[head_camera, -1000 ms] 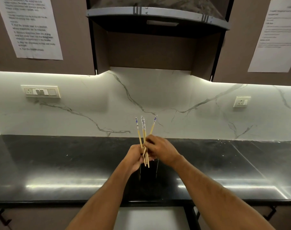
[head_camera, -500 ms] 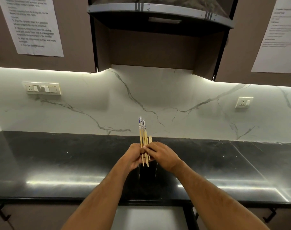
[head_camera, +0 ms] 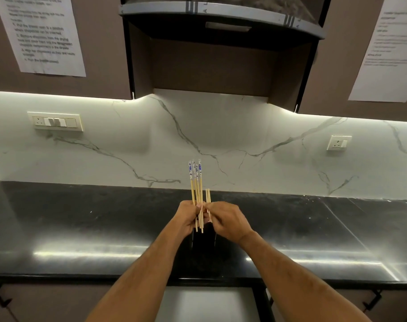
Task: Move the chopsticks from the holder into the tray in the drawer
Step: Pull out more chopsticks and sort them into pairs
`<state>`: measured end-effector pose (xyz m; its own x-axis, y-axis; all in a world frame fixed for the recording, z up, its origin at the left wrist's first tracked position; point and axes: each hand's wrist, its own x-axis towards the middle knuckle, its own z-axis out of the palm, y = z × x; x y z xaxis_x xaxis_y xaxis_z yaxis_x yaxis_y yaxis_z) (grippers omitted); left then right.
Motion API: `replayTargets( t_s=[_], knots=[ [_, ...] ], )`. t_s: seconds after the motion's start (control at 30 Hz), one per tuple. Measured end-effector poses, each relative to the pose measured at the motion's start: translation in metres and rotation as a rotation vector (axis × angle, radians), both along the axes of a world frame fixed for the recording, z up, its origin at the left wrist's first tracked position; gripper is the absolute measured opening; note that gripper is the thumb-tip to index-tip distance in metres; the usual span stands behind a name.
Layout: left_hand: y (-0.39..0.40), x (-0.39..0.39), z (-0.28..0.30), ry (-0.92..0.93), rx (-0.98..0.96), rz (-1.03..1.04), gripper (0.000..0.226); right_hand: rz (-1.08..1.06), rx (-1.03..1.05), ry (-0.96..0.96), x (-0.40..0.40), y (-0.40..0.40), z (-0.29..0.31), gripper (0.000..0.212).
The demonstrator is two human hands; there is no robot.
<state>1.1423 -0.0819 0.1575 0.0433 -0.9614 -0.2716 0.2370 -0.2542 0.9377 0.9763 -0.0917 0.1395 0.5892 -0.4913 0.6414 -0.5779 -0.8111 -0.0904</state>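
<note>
Both of your hands meet above a dark holder [head_camera: 203,242] that stands on the black countertop [head_camera: 81,224], near its front edge. Your left hand [head_camera: 189,217] is closed around a bundle of chopsticks [head_camera: 196,189]; their blue-and-white patterned ends point up and their plain tips hang just over the holder's mouth. Your right hand [head_camera: 225,220] touches the left, its fingers pinching a second, shorter-looking pair of chopsticks [head_camera: 208,196] just beside the bundle.

To do this step well, square the sticks so all the patterned ends sit level, fold the right-hand pair into the main bundle, and grip at the middle so none fans out or slips. Lift straight up until the tips clear the holder's rim before you turn.

A pale panel [head_camera: 207,303] shows below the counter edge, between your forearms; it is probably the drawer, but its tray cannot be made out from here.
</note>
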Motion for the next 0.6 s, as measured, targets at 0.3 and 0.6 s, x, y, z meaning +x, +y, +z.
replayTargets(
  t_s=[0.3,0.6],
  knots=[
    [0.012,-0.004,-0.012,-0.106,-0.114,-0.126,0.022,-0.196,0.84,-0.747,0.009,-0.039,0.063,0.106],
    [0.024,-0.001,-0.026,-0.241,-0.149,-0.313,0.023,-0.094,0.773,-0.622,0.001,-0.046,0.073,0.088]
  ],
)
